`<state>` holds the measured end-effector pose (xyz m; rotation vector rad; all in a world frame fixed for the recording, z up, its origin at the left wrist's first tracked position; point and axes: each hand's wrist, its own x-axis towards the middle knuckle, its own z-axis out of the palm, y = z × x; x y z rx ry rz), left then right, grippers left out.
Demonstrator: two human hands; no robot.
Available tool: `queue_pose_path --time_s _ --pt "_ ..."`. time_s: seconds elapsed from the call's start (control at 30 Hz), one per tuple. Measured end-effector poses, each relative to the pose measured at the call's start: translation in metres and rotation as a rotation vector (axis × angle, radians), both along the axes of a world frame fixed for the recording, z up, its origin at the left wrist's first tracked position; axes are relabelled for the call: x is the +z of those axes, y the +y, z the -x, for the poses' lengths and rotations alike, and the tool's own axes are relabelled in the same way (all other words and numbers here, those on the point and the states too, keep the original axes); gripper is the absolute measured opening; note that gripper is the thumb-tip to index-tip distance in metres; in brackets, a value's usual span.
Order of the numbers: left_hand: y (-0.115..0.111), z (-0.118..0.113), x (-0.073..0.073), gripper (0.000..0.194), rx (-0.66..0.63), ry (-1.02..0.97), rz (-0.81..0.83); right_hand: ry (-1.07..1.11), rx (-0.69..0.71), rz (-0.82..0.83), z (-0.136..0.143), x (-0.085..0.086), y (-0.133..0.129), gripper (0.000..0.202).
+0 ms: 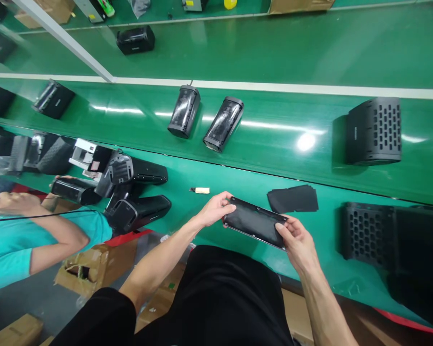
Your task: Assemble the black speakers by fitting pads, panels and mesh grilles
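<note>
A black rectangular panel (254, 222) with small tabs along its edges is held between both hands above the green bench. My left hand (216, 210) grips its left end, thumb on top and fingers partly hidden beneath. At the opposite end, my right hand (296, 236) pinches the panel with the thumb on its upper face. Just beyond the right hand lies a loose stack of black sheets (294, 199). A small cream-and-black item (200, 191) rests on the bench past my left hand; its kind is unclear.
Two glossy black speaker-like units (223, 124) lie on the green belt ahead, with a perforated black housing (375, 130) farther right. Large black housings (368, 235) stand at the bench's right. Black units (140, 211) are piled at left, beside a co-worker in a turquoise shirt (68, 235).
</note>
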<state>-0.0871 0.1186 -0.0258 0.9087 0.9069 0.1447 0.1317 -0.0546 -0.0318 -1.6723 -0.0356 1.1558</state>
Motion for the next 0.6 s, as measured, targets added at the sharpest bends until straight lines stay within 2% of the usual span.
queue_pose_path --time_s 0.13,0.27,0.37,0.6 --pt "-0.003 0.001 0.005 0.054 0.030 0.010 -0.059 -0.058 0.006 -0.011 -0.001 0.005 -0.002 0.052" --pt "-0.005 0.002 0.011 0.055 0.050 -0.040 -0.061 -0.050 -0.015 -0.017 -0.002 0.012 -0.002 0.052" --pt "-0.006 0.002 0.015 0.051 0.043 -0.007 -0.107 -0.015 -0.037 -0.036 -0.002 0.016 -0.001 0.050" --pt "-0.007 0.001 0.016 0.048 0.039 0.005 -0.149 -0.049 -0.042 -0.027 -0.004 0.014 -0.002 0.047"
